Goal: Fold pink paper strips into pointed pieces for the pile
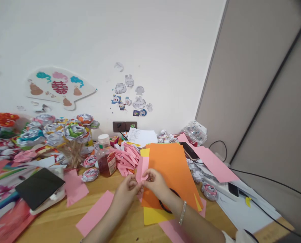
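A narrow pink paper strip (pixel 142 167), creased lengthwise, stands up between my two hands near the middle of the table. My left hand (pixel 130 185) pinches its lower left side. On the right side, the thumb and fingers of my right hand (pixel 154 180) are closed on the same strip. The two hands nearly touch at its lower end. Under my right hand and forearm lies a stack of orange paper (pixel 168 158), with yellow paper (pixel 153 217) showing beneath it. A black ring-shaped thing (pixel 163 205) is partly hidden by my right forearm.
Folded pink strips (pixel 126 157) are heaped beside a bottle of reddish liquid (pixel 106 162). Paper flowers on sticks (pixel 74 135) stand at the left, behind a black tablet (pixel 40 187). Pink sheets (pixel 96 212) lie on the wooden table. A phone (pixel 189 151) and cables are at the right.
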`<action>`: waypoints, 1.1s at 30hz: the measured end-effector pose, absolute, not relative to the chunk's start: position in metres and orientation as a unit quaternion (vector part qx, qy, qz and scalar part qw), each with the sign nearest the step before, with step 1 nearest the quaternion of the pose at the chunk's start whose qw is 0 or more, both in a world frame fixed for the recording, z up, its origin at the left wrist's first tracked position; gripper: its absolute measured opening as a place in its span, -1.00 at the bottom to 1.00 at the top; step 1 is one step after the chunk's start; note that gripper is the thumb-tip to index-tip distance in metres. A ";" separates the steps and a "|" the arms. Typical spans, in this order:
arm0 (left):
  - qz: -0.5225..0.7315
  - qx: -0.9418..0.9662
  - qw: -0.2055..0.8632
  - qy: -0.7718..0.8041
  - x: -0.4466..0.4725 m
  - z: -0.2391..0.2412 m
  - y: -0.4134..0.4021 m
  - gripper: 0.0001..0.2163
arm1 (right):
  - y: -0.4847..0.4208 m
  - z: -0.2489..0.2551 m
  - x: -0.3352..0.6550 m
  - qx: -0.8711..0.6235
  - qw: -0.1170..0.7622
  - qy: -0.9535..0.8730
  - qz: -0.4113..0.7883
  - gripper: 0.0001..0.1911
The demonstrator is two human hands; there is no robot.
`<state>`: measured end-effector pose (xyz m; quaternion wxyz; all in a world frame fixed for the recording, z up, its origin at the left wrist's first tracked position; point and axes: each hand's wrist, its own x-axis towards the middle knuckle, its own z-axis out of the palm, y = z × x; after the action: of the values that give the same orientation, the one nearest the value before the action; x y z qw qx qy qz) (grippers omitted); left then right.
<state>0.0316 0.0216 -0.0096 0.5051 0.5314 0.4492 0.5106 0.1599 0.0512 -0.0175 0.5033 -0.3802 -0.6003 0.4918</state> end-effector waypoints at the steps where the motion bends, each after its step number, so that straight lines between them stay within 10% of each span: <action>1: 0.511 0.529 0.504 0.454 0.032 -0.010 0.021 -0.74 | 0.052 -0.019 0.160 -0.380 0.503 -0.600 0.492 -0.82; 17: 0.526 0.550 0.442 0.475 0.033 -0.007 0.018 -0.60 | 0.049 -0.016 0.163 -0.359 0.510 -0.624 0.471 -0.85; 33: 0.438 0.628 0.437 0.472 0.021 0.004 0.019 -0.89 | 0.044 -0.008 0.168 -0.381 0.472 -0.691 0.393 -0.82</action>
<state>0.0207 0.0192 0.0043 0.4371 0.6278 0.4723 0.4379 0.1678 0.0438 -0.0076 0.4720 -0.3811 -0.6908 0.3934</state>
